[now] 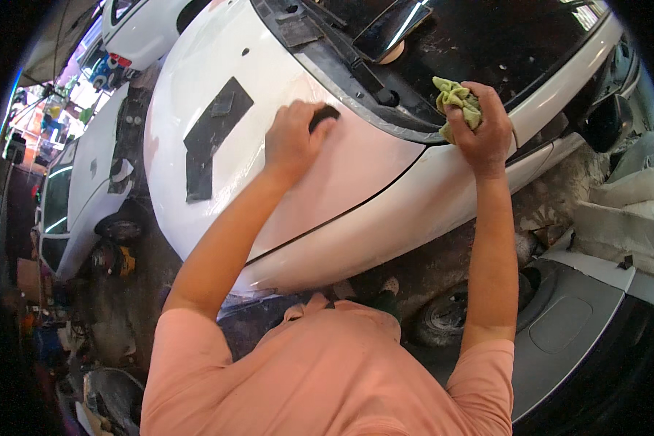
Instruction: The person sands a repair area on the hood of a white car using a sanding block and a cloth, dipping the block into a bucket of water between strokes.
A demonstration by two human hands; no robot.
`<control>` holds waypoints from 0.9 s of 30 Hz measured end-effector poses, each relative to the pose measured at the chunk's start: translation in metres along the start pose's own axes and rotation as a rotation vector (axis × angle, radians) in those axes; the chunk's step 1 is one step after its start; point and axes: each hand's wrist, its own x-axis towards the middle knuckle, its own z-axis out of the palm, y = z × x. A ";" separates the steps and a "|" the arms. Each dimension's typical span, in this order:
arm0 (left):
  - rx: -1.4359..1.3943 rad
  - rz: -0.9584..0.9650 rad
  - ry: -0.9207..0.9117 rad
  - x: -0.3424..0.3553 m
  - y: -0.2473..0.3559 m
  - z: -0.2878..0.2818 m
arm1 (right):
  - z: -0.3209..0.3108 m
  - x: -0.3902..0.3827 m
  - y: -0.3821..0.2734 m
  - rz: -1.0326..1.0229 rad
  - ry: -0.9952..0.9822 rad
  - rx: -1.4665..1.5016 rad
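My left hand [292, 142] presses on the white car hood [320, 185], its fingers closed around a small black pad [325, 117]. Only one end of that pad shows beside the thumb, so its exact kind is hard to tell. Raised over the rear corner of the hood, by the windshield, my right hand [485, 131] grips a crumpled yellow-green cloth [458, 102]. The cloth bunches out above the fingers. On the hood left of my left hand lie dark sheets [221, 120] that look like sandpaper, partly overlapping.
A phone [391, 29] rests by the dark windshield [479, 43], near a wiper arm [367, 76]. A side mirror [609, 122] juts out at right. Behind me on the right stands a grey car panel [574, 327]; another white car [87, 174] stands at left.
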 end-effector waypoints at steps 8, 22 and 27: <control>0.154 -0.155 0.093 0.060 -0.021 0.005 | 0.008 0.003 -0.008 -0.016 -0.017 0.105; 0.102 -0.218 0.081 0.039 0.009 0.011 | -0.001 0.006 0.000 -0.056 -0.031 0.133; 0.003 -0.145 0.034 0.011 0.026 0.007 | -0.004 0.006 0.003 -0.066 -0.015 0.156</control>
